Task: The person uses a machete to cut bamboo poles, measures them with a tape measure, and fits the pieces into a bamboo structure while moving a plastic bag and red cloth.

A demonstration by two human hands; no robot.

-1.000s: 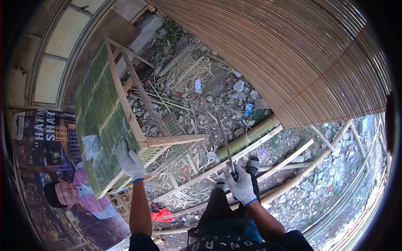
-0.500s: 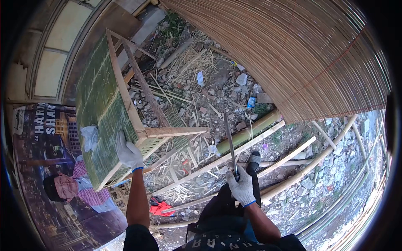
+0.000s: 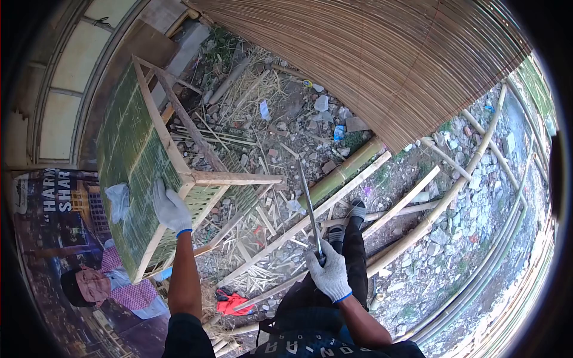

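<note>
My left hand, in a white knit glove with a blue cuff edge, lies flat with fingers stretched on the green split-bamboo top of a wooden-framed table. Beside its fingertips a crumpled clear plastic bag rests on that same surface. My right hand, gloved alike, is closed around the dark handle of a long knife. Its narrow metal blade points up and away from me, over the ground, touching nothing that I can see. My fingers hide most of the handle.
A large slatted bamboo blind spans the upper right. Below it lie a thick green bamboo pole and a wooden beam. Rubble and bamboo shavings cover the ground. A printed banner stands at left; a red cloth lies near my legs.
The view has shifted, so the table and blind sit further left. My left hand has slid a little further onto the bamboo top. The knife stays in my right hand, lowered slightly.
</note>
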